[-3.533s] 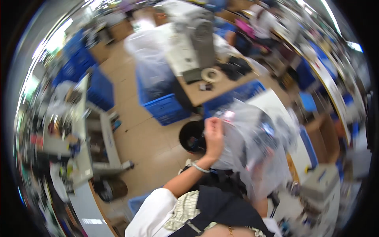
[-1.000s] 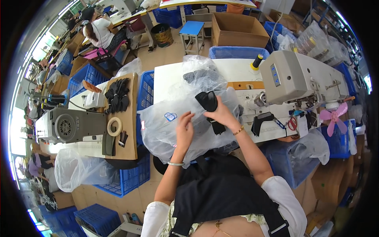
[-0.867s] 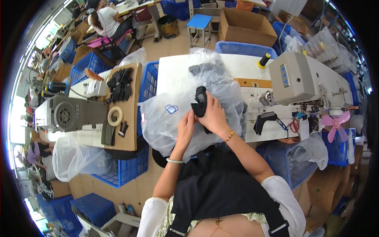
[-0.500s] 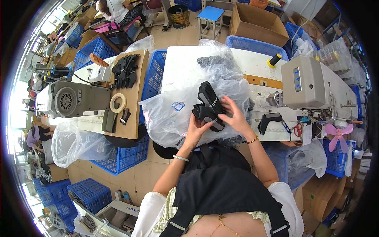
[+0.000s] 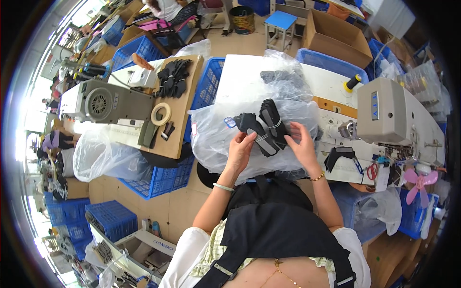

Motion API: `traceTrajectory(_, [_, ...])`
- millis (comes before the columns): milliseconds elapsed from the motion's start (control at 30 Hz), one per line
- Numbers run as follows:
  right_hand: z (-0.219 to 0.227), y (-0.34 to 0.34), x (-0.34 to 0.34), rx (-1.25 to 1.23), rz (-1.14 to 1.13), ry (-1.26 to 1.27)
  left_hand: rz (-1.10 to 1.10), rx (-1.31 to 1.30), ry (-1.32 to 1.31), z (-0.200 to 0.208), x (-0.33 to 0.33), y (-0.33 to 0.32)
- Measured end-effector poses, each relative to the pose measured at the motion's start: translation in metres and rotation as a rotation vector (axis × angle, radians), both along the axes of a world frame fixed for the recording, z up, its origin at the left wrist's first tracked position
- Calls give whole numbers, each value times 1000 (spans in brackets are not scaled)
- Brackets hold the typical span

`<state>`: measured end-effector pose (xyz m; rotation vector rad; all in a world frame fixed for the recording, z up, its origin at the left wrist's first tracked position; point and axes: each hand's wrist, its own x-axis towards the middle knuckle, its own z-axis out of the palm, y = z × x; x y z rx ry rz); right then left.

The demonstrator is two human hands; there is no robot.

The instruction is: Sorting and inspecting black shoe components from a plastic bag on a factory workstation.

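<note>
Two bundles of black fabric pieces with grey patches lie side by side over a clear plastic bag. My left hand pinches the near corner of the left black bundle between thumb and fingers. The right black bundle has a pale tie around its middle. My right hand is beside its lower right end, fingers apart and thumb tip close to the fabric; whether the thumb touches it is hard to tell. Another plastic bag with grey pieces lies beyond the bundles.
A sewing machine stands at right, with a black piece, red scissors and a pink fan near it. At left are another machine, a tape roll, black gloves and a blue crate.
The bundles, overlapping before, now lie spread apart side by side, the left one turned to a slant. My right hand has drawn slightly back from the fabric. The whole view has shifted rightward.
</note>
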<state>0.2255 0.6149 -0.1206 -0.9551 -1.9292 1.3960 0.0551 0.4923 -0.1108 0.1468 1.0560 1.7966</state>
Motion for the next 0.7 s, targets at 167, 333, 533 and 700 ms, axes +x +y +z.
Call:
traceTrajectory(167, [48,-9,-3,223,15,21,15,34,37,10,-2,-6])
traceTrajectory(333, [71,-38,-21,113,219,122,-22,218,-75,24,5,-6])
traceTrajectory(533, [72,-58,-34,612,151,1,-136,338,-129,44,23,-2])
traceTrajectory(700, [107,-61,-24,651,261,41,-57,303,-127,57,9,-4])
